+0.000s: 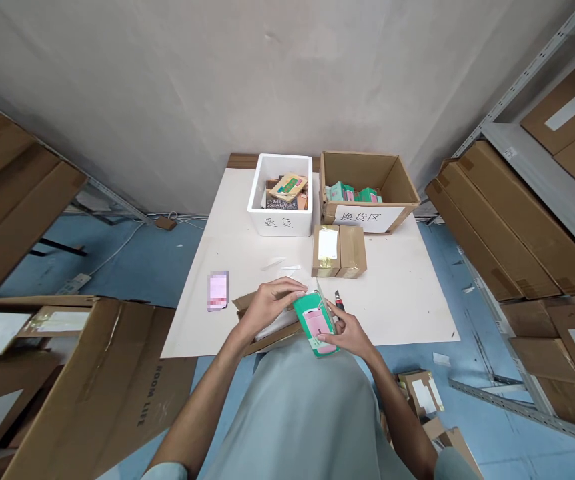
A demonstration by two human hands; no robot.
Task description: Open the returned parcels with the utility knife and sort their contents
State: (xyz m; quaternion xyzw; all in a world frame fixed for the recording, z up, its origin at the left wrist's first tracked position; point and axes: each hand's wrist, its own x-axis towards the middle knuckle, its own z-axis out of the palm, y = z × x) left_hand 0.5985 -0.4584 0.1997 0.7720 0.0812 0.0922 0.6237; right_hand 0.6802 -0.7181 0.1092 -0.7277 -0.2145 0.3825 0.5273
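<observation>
A small green box [301, 306] with a pink picture on its front is held tilted just beyond my body, at the table's near edge. My right hand [348, 333] grips its right side and lower front, thumb across the face. At the upper left corner, my left hand [273, 301] has its fingers closed on the top end, where a pale flap shows. Under my left hand lies an open cardboard carton [262, 345], partly hidden, with white material inside. A utility knife [338, 301] lies just beyond my right fingers.
Behind stand a white foam bin [281, 225] holding books and packets, and a cardboard box [407, 203] with green boxes inside. Two taped cartons [352, 252] sit before them. A phone [218, 291] lies at left. Large cartons [132, 373] and loaded shelves [542, 220] flank the table.
</observation>
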